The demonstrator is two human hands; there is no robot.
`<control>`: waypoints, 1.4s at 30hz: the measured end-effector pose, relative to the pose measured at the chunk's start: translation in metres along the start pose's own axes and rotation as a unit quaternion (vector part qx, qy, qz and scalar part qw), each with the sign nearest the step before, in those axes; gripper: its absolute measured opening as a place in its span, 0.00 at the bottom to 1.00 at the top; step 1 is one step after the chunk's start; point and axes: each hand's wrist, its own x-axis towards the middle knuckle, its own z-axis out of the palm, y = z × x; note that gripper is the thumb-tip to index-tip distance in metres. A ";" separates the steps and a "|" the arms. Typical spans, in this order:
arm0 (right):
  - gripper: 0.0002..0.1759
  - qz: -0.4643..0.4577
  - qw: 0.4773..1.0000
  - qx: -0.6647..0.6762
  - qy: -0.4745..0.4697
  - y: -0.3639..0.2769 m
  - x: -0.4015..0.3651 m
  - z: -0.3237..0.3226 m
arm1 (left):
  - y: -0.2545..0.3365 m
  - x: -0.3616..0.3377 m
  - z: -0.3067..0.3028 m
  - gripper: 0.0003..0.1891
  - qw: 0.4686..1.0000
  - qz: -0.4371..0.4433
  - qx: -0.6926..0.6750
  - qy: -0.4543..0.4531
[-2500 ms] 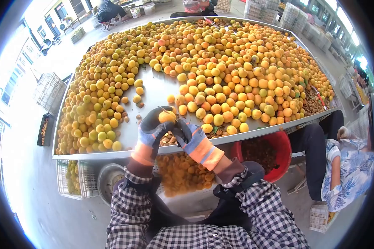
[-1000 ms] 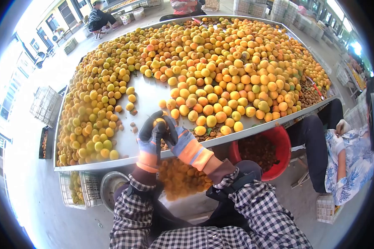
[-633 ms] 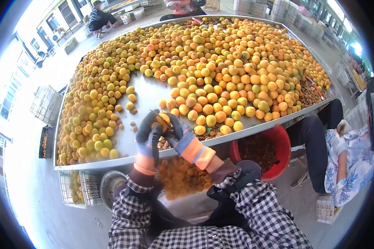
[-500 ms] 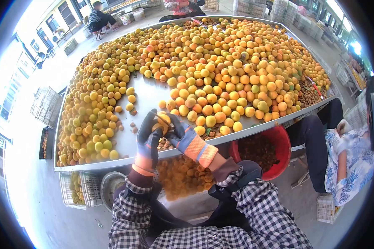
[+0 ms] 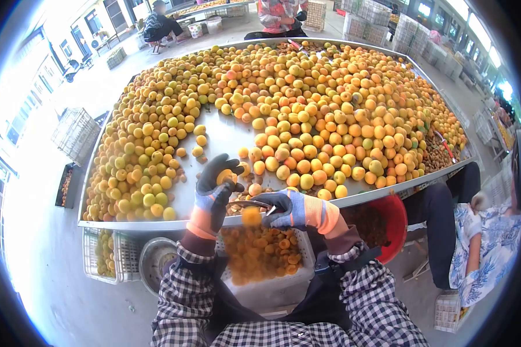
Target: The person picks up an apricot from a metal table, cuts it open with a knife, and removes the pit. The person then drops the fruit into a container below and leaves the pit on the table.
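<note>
My left hand (image 5: pixel 210 186), in a dark-palmed knit glove, is closed around a cut apricot (image 5: pixel 227 177) above the table's near edge. My right hand (image 5: pixel 292 209), gloved alike, grips a thin, dark, curved knife (image 5: pixel 248 203) that points left toward my other hand. Just below the blade, a blurred orange apricot half (image 5: pixel 251 216) hangs in the air. Under it stands a white crate (image 5: pixel 308 254) holding many apricot halves (image 5: pixel 272 246). Whole apricots (image 5: pixel 312 124) cover much of the metal table (image 5: pixel 223 132) beyond my hands.
To the right below the table is a red tub (image 5: pixel 395 222) with dark contents. A metal basin (image 5: pixel 156 257) and a white crate of apricots (image 5: pixel 124 260) stand at the left. A co-worker sits close on the right; others sit behind the table. A red-handled tool (image 5: pixel 444 141) lies among pits.
My hands have moved apart, the right going right and down with the knife. An apricot half has come away and is now above the crate. The view has tilted up slightly.
</note>
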 end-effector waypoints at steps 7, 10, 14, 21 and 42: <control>0.10 -0.140 0.906 0.273 0.291 0.012 0.019 0.003 | -0.008 -0.004 0.009 0.25 0.993 -0.089 0.053 -0.048; 0.09 -0.226 0.821 0.329 0.407 0.017 0.030 0.003 | -0.022 -0.012 0.025 0.27 0.991 -0.112 0.010 -0.067; 0.11 -0.290 0.776 0.354 0.433 0.014 0.030 -0.003 | -0.031 -0.017 0.037 0.26 0.983 -0.150 0.031 -0.104; 0.11 -0.335 0.777 0.315 0.430 0.011 0.028 -0.001 | -0.027 -0.023 0.052 0.26 0.972 -0.188 0.036 -0.133; 0.14 -0.305 0.782 0.310 0.446 0.022 0.046 0.018 | -0.024 -0.020 0.053 0.19 0.968 -0.149 0.124 -0.157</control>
